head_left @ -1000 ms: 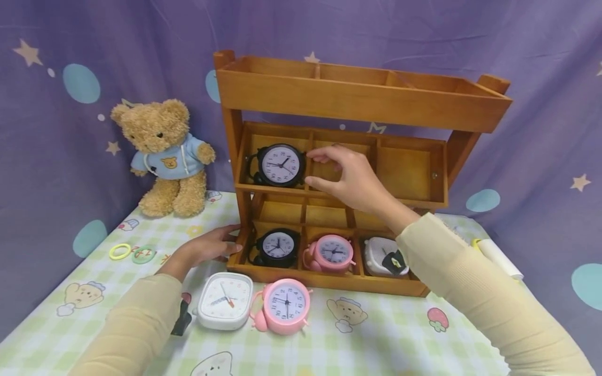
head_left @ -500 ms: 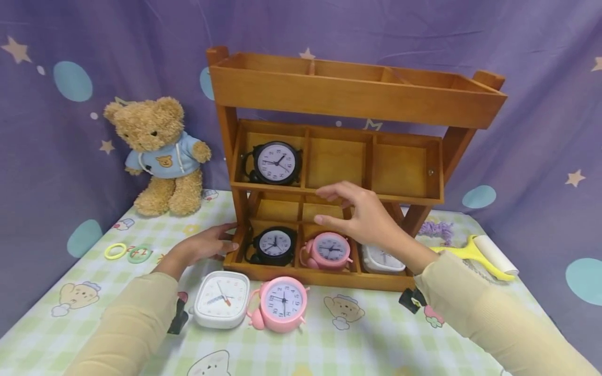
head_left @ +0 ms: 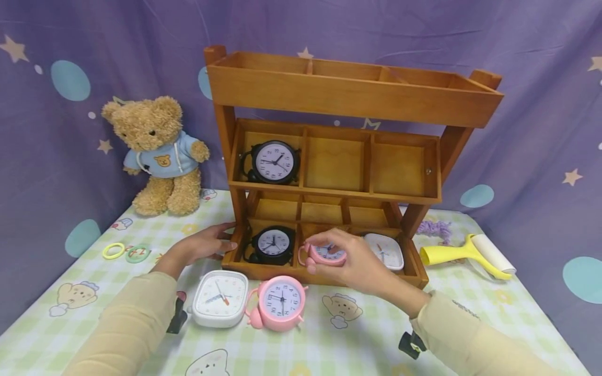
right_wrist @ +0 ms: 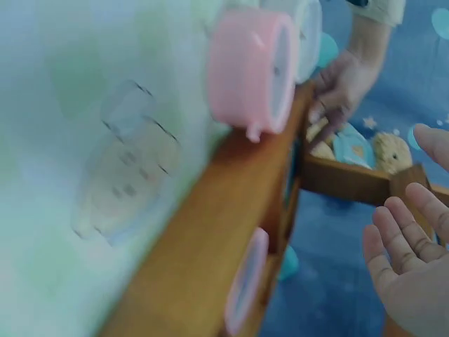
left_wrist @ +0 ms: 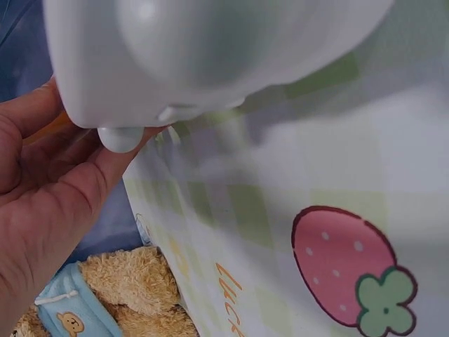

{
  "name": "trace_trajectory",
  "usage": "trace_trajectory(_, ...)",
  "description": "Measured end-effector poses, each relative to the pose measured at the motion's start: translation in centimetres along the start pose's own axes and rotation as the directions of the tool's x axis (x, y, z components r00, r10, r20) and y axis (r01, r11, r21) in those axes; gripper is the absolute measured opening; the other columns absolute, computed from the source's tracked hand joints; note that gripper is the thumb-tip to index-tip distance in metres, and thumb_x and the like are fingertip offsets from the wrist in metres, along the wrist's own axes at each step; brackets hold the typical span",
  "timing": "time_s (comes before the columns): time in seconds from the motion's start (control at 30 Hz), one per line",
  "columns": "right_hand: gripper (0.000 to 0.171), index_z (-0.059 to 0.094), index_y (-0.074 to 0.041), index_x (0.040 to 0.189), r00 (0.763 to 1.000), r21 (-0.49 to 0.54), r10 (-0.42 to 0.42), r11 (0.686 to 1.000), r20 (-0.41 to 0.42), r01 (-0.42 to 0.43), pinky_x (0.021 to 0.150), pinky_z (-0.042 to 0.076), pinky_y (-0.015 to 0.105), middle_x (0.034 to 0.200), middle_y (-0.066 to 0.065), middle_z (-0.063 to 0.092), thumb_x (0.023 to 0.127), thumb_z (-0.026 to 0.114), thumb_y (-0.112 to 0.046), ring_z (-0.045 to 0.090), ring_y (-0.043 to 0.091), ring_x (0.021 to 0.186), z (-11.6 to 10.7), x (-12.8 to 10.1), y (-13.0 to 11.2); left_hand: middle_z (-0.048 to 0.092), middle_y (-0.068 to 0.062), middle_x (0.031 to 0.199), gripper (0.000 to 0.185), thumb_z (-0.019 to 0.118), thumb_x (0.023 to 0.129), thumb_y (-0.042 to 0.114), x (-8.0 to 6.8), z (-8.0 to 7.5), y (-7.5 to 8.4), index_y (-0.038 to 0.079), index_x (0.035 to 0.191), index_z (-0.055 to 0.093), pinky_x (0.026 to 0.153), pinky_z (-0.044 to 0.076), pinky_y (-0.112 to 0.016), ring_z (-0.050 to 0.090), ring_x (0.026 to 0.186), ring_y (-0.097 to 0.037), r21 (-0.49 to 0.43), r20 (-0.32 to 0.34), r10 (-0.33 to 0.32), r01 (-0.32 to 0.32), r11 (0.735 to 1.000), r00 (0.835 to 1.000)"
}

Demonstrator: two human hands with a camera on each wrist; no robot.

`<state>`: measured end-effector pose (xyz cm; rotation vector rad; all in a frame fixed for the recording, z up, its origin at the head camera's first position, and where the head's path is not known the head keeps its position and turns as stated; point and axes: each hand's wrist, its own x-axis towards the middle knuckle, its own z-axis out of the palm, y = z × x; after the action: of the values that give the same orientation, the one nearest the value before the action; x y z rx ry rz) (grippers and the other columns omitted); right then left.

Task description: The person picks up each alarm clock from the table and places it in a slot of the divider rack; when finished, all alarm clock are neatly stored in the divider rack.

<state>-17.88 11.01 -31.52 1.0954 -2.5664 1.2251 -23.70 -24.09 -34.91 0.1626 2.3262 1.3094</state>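
My left hand [head_left: 203, 246] grips the lower left corner of a tiered wooden shelf [head_left: 357, 99], thumb at the front edge. Over the lower middle compartment, my right hand [head_left: 350, 261] spreads its fingers above and thumb below a pink alarm clock [head_left: 308, 256], partly covering it. The right wrist view shows that hand's fingers [right_wrist: 407, 239] fairly straight, apart from the clock. Black alarm clocks sit in the left compartments of the lower tier [head_left: 275, 244] and middle tier [head_left: 276, 162]. A white square clock [head_left: 388, 250] leans in the lower right compartment.
In front of the shelf stand another white square clock [head_left: 220, 298] and another pink alarm clock [head_left: 281, 304]. A teddy bear [head_left: 162, 159] sits at the back left, with two rings [head_left: 114, 250] nearby. A yellow-handled lint roller [head_left: 470, 256] and purple scrunchie [head_left: 435, 230] lie right.
My right hand has moved down from beside the black clock in the middle tier to the pink clock in the lower tier. The left hand has stayed at the shelf's corner.
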Motion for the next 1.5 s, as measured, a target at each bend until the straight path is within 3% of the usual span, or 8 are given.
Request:
trace_trajectory(0.2,0.045,0.068,-0.008,0.127,0.993,0.085,0.048,0.995,0.103,-0.057,0.097,0.054,0.049,0.124,0.005,0.07,0.089,0.081,-0.026,0.066,0.03,0.113,2.6,-1.3,1.1,0.024,-0.043,0.153,0.076,0.054,0.102,0.006,0.1,-0.1,-0.1,-0.009,0.159,0.006,0.106,0.042,-0.063,0.038,0.137,-0.055,-0.004,-0.001,-0.005,0.005,1.0,1.0)
trace_trajectory(0.37,0.051,0.066,-0.007,0.13,0.982,0.085,0.107,0.989,0.153,-0.121,0.102,0.051,0.046,0.127,0.005,0.069,0.087,0.083,-0.03,0.064,0.026,0.117,4.3,-2.1,1.8,0.024,-0.043,0.153,0.076,0.054,0.102,0.006,0.0,-0.2,-0.1,-0.009,0.158,0.006,0.106,0.042,-0.063,0.038,0.137,-0.055,-0.011,0.001,-0.01,0.01,1.0,1.0)
trace_trajectory(0.5,0.06,0.063,-0.004,0.133,0.975,0.113,0.115,0.984,0.19,-0.138,0.102,0.051,0.041,0.131,0.007,0.067,0.085,0.085,-0.031,0.063,0.026,0.119,5.4,-2.4,2.1,0.024,-0.043,0.152,0.076,0.054,0.101,0.005,0.0,-0.2,-0.1,-0.009,0.158,0.006,0.107,0.041,-0.063,0.039,0.137,-0.055,-0.01,-0.001,-0.013,0.013,1.0,1.0)
trace_trajectory(0.67,0.073,0.059,-0.006,0.139,0.968,0.072,0.128,0.987,0.216,-0.147,0.102,0.051,0.042,0.134,0.004,0.064,0.08,0.088,-0.034,0.06,0.022,0.119,6.4,-2.8,2.4,0.025,-0.043,0.152,0.076,0.054,0.101,0.005,0.0,-0.2,-0.1,-0.008,0.159,0.007,0.107,0.041,-0.063,0.039,0.137,-0.055,-0.003,-0.005,-0.022,0.022,1.0,1.0)
trace_trajectory(1.03,0.093,0.05,-0.005,0.146,0.964,-0.037,0.156,0.988,0.215,-0.152,0.111,0.042,0.047,0.141,0.007,0.058,0.071,0.093,-0.041,0.054,0.024,0.129,8.2,-2.5,2.3,0.026,-0.043,0.152,0.075,0.054,0.102,0.006,0.0,-0.1,-0.2,-0.008,0.159,0.007,0.106,0.041,-0.063,0.039,0.136,-0.055,0.0,-0.007,-0.011,0.011,1.0,1.0)
trace_trajectory(1.5,0.088,0.053,-0.009,0.138,0.967,-0.019,0.192,0.981,0.17,-0.191,0.104,0.049,0.039,0.129,0.002,0.063,0.068,0.095,-0.041,0.059,0.015,0.117,9.2,-2.1,1.7,0.024,-0.043,0.153,0.076,0.054,0.102,0.007,0.1,-0.1,0.0,-0.007,0.159,0.005,0.106,0.042,-0.063,0.038,0.137,-0.055,0.006,-0.002,-0.008,0.008,1.0,1.0)
